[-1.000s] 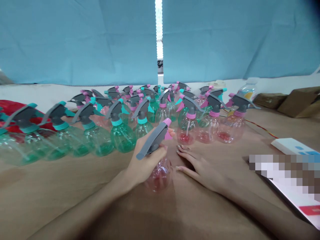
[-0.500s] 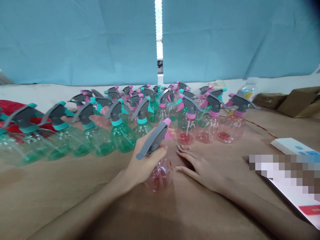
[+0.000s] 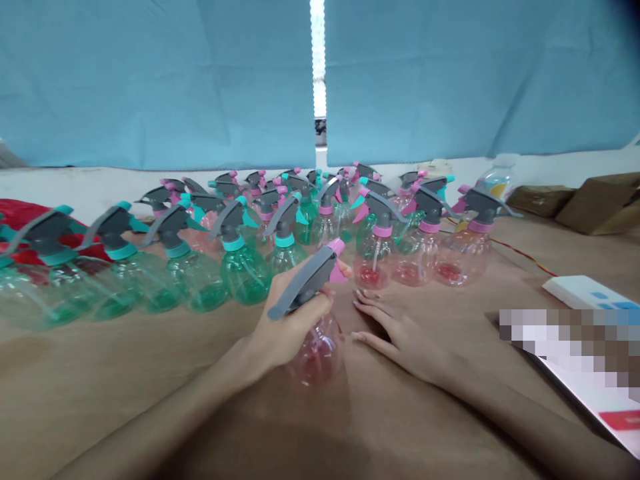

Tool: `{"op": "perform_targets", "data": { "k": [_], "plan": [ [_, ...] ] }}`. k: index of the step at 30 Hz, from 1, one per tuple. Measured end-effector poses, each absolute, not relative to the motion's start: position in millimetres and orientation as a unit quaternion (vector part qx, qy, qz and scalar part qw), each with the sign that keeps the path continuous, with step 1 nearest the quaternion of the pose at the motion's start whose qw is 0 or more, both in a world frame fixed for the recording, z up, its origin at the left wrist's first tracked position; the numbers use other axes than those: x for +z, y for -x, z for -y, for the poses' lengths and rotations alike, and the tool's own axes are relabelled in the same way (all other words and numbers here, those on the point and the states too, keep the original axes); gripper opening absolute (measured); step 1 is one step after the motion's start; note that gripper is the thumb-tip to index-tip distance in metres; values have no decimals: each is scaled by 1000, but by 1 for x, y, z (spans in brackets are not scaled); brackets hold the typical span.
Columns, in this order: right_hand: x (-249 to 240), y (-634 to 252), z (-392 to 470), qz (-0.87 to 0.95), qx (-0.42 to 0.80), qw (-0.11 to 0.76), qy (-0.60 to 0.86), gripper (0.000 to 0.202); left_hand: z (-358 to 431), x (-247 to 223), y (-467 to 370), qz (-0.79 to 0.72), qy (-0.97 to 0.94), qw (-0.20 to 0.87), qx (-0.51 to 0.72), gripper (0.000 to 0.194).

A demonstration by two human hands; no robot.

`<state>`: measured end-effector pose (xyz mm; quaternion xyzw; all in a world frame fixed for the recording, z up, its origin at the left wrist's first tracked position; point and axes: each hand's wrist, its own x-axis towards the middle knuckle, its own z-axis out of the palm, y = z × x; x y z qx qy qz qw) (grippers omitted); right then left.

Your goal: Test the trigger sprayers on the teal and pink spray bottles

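Observation:
A clear pink spray bottle (image 3: 317,353) with a grey and pink trigger head is gripped at its neck by my left hand (image 3: 290,320). The fingers wrap round below the head, hiding the collar; the bottle tilts slightly. To its right, my right hand (image 3: 387,327) rests on the table with fingers stretched out, holding nothing. Just beyond that hand stands a pink-collared spray bottle (image 3: 371,263). Past my left hand are a green spray bottle (image 3: 245,273) and another teal-collared spray bottle (image 3: 287,253).
Rows of green and pink spray bottles span the table (image 3: 200,387). At right lie a white box (image 3: 575,288), a partly pixelated flat item (image 3: 595,387), a wire (image 3: 523,253) and a brown carton (image 3: 597,203). Red cloth (image 3: 30,227) is at left, a blue curtain (image 3: 150,80) behind.
The spray bottle in my left hand has tipped very slightly to the left. My right hand and the other bottles stay where they were.

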<state>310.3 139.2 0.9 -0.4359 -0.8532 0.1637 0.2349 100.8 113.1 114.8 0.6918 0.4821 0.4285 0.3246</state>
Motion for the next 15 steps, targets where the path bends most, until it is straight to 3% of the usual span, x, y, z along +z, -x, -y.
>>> {"op": "perform_targets", "data": {
  "k": [15],
  "plan": [
    [2, -310, -138, 851, 164, 246, 434, 57, -110, 114, -95, -477, -690, 314, 444, 7]
  ]
}}
